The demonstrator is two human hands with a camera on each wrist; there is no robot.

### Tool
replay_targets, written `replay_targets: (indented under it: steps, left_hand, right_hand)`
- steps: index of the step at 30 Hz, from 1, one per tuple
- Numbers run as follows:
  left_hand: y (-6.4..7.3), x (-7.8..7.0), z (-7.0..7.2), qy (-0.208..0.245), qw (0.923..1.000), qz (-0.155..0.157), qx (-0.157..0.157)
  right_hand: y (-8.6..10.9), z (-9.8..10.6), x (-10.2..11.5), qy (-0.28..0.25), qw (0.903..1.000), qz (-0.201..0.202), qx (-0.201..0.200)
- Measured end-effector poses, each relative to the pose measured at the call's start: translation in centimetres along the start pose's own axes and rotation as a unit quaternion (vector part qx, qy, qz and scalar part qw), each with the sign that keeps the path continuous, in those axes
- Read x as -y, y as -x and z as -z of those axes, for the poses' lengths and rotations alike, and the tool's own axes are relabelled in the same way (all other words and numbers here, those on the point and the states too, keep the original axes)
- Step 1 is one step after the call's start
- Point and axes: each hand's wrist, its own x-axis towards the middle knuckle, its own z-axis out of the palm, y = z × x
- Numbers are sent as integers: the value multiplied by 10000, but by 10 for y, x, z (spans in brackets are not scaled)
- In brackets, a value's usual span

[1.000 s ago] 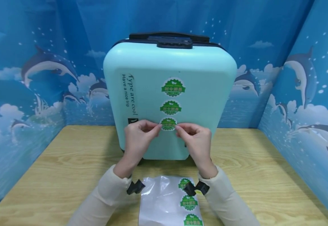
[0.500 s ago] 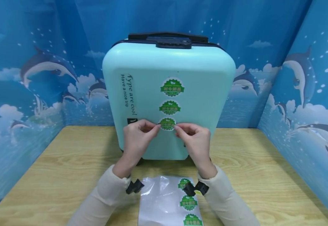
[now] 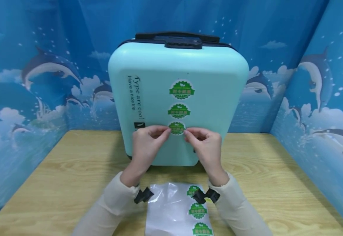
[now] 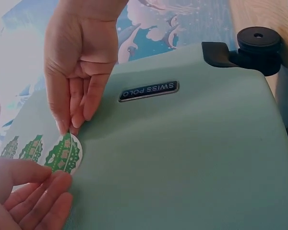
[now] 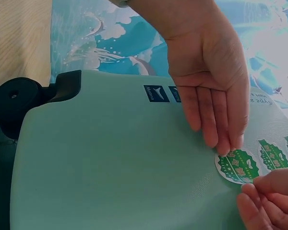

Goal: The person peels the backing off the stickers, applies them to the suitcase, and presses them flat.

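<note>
A round green-and-white sticker [image 3: 176, 128] lies against the front of a mint-green suitcase [image 3: 171, 152], lowest in a column below two like stickers [image 3: 179, 111]. My left hand [image 3: 148, 141] pinches its left edge between thumb and forefinger. At the opposite edge my right hand [image 3: 206, 144] pinches it the same way. In the left wrist view the sticker [image 4: 65, 153] spans the two hands, its rim showing a slight lift near the upper fingertips. The right wrist view shows the sticker [image 5: 237, 166] with fingertips at both its edges.
A glossy sheet [image 3: 168, 209] with several more green stickers [image 3: 198, 210] lies on the wooden table [image 3: 80, 170] between the forearms. The suitcase stands upright before a blue dolphin-print curtain [image 3: 86, 39]. One caster wheel [image 4: 259, 38] juts from its lower corner.
Both hands keep their pinch on the sticker at nearly the same spot. The whole head view shifts slightly.
</note>
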Motion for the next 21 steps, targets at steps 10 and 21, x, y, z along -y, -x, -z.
replay_targets:
  steps: [10, 21]
  left_hand:
    - [-1, -3, -2, 366, 9990, 102, 245]
    - [-4, -9, -8, 1151, 9898, 475, 692]
  right_hand:
    - [1, 2, 1, 123, 9998, -122, 65]
    - [0, 2, 1, 150, 9999, -38, 74]
